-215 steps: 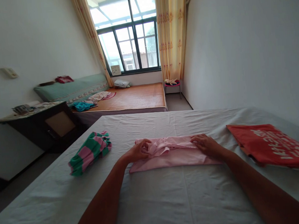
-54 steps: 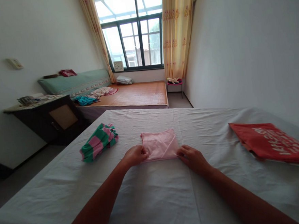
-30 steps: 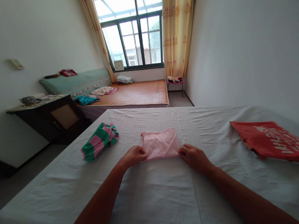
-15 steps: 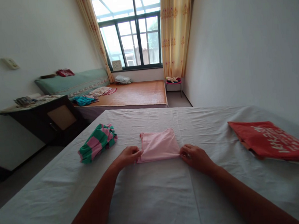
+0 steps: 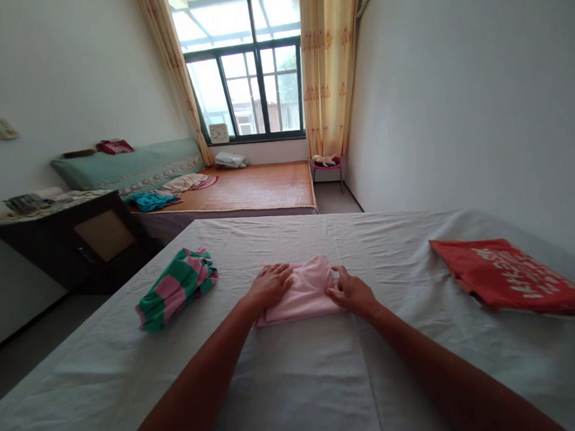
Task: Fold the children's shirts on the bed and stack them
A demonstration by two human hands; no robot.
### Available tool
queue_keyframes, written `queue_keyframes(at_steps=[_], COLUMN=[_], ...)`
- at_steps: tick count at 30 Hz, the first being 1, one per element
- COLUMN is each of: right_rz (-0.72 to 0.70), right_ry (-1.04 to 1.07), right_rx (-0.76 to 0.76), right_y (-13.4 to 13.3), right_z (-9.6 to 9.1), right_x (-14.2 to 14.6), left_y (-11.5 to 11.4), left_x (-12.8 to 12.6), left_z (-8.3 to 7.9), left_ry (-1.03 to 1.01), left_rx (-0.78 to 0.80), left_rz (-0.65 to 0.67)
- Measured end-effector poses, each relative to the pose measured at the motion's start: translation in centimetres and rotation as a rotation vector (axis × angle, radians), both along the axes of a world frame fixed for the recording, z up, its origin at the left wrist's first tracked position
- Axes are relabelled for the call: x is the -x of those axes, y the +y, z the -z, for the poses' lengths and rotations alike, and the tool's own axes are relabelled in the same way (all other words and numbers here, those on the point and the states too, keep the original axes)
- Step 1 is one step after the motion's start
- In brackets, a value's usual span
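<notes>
A folded pink garment (image 5: 307,297) lies on the white sheet of the table (image 5: 289,386), with a slight bulge in its cloth near the far right corner. My left hand (image 5: 271,285) rests flat on its left part, fingers stretched out and pointing away from me. At the right edge of the cloth is my right hand (image 5: 349,291), its fingers apart and the thumb touching the garment; nothing is gripped between them.
To the left lies a bunched green-and-pink checked cloth (image 5: 178,287). A red bag with white lettering (image 5: 512,270) lies at the right. Beyond the table stand a bed with a woven mat (image 5: 260,186), a dark cabinet (image 5: 97,238) and a small stool (image 5: 327,165).
My left hand has let go of the garment's near left corner and moved onto its top. My right hand has left the near right corner and shifted farther along the right edge.
</notes>
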State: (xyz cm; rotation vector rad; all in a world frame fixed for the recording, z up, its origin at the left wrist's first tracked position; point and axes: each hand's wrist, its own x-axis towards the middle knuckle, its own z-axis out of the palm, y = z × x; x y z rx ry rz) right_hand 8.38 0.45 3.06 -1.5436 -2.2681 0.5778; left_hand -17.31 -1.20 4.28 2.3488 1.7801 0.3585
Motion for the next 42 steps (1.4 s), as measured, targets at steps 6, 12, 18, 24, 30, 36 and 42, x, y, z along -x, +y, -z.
queue_keyframes(at_steps=[6, 12, 18, 24, 30, 36, 42], right_rz=[0.001, -0.331, -0.250, -0.015, 0.111, -0.066, 0.015], right_ry=[0.071, -0.020, -0.283, -0.176, 0.346, 0.889, 0.965], right_rx=[-0.074, -0.405, -0.192, -0.147, 0.131, 0.639, 0.579], right_y=[0.1, -0.2, 3.2, 5.8, 3.6, 1.5, 1.8], right_z=[0.3, -0.1, 1.5, 1.4, 0.3, -0.2, -1.5], right_x=[-0.2, 2.1, 2.8, 1.4, 1.0, 3.4, 3.3], left_y=[-1.3, -2.3, -2.4, -1.3, -1.2, -1.2, -0.2], left_x=[0.1, -4.0, -3.2, -0.8, -0.4, 0.0, 1.3], left_z=[0.2, 0.5, 2.8, 2.2, 2.7, 2.6, 3.1], left_ry=[0.202, 0.137, 0.199, 0.160, 0.086, 0.022, -0.118], left_rx=[-0.093, -0.193, -0.113, -0.009, -0.007, -0.058, -0.153], left_rz=[-0.346, 0.020, -0.183, -0.342, -0.342, -0.317, -0.291])
